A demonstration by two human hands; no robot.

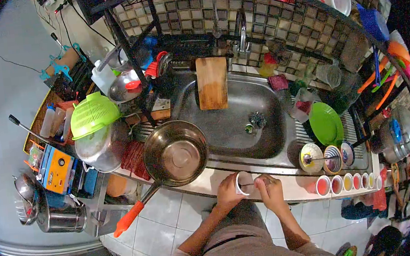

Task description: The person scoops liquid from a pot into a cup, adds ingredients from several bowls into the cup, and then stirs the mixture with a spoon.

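Note:
A small white cup (243,182) is gripped in my left hand (228,193), its mouth tipped toward the right. My right hand (270,192) is closed on a thin metal utensil (248,184) that reaches into the cup's mouth. Whether its end is a spoon or something else is hidden. Both hands are in front of the counter edge, below the sink. To the left sits a large steel frying pan (177,153) with an orange handle. Along the counter edge on the right stands a row of white cups (323,185) with red, brown and yellow contents.
Behind my hands is a steel sink (257,103) with a wooden cutting board (212,83) leaning in it. On the drainboard are a green plate (326,123) and several small bowls (311,157). A green colander (94,115) tops a pot at left. A dark rack (123,47) arches overhead.

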